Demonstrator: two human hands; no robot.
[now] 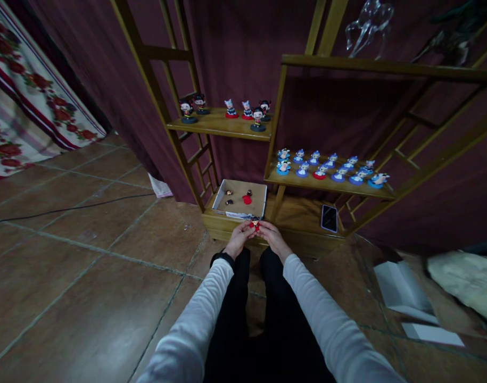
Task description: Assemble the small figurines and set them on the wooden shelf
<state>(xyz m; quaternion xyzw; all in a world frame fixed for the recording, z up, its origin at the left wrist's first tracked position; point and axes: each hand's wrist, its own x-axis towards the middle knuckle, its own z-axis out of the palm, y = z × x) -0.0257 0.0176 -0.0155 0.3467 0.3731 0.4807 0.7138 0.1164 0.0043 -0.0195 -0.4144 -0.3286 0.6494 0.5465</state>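
Observation:
Between my two hands is a small red figurine [255, 224] with a dark-haired head. My left hand [240, 235] grips it from the left with closed fingers, and my right hand [272, 234] pinches it from the other side. Just beyond them, an open cardboard box [237, 187] sits on the lowest shelf. Inside it lie a red figurine piece [247, 199] and a few small dark-topped pieces [229, 202]. My fingers partly cover the held figurine, so its base is hard to make out.
The wooden shelf unit [223, 125] carries black-haired figurines [258, 119] at upper left and several blue-based figurines [302, 169] at right. A phone [329, 218] lies on the bottom shelf. White box parts [405, 290] are on the floor at right; a cable [79, 206] crosses the tiles at left.

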